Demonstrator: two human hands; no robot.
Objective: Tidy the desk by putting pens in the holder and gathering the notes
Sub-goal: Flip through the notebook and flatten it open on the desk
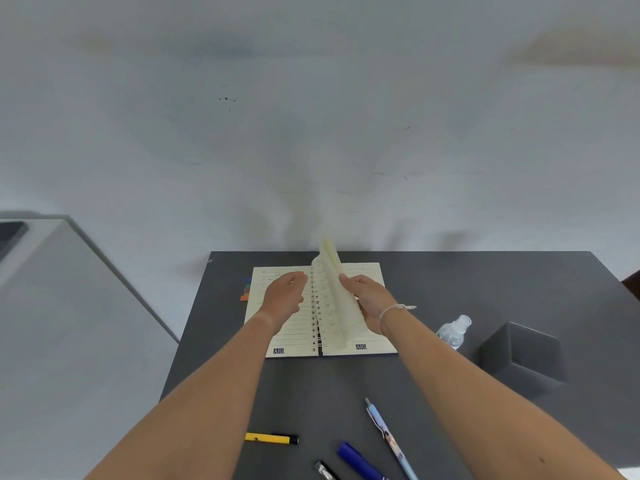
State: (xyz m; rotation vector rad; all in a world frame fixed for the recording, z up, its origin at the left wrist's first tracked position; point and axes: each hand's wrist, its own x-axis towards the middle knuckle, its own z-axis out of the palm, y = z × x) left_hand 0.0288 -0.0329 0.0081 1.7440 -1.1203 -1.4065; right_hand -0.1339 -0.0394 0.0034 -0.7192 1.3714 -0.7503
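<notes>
An open spiral notebook [287,336] with cream lined pages lies at the back of the dark desk [433,285]. My right hand [369,299] holds a bunch of pages [332,306] lifted upright over the spine. My left hand [282,294] rests on the left page, fingers curled loosely, holding nothing. Coloured sticky tabs [246,289] poke out at the notebook's left edge. Near the front edge lie a yellow pen [272,438], a dark blue marker [360,462], a light blue pen [389,438] and a black pen [323,471]. A dark grey box [523,358], possibly the holder, stands at the right.
A small clear bottle [453,332] with a cap lies between the notebook and the grey box. A white wall rises behind the desk. A pale grey counter [52,306] sits to the left, apart from the desk.
</notes>
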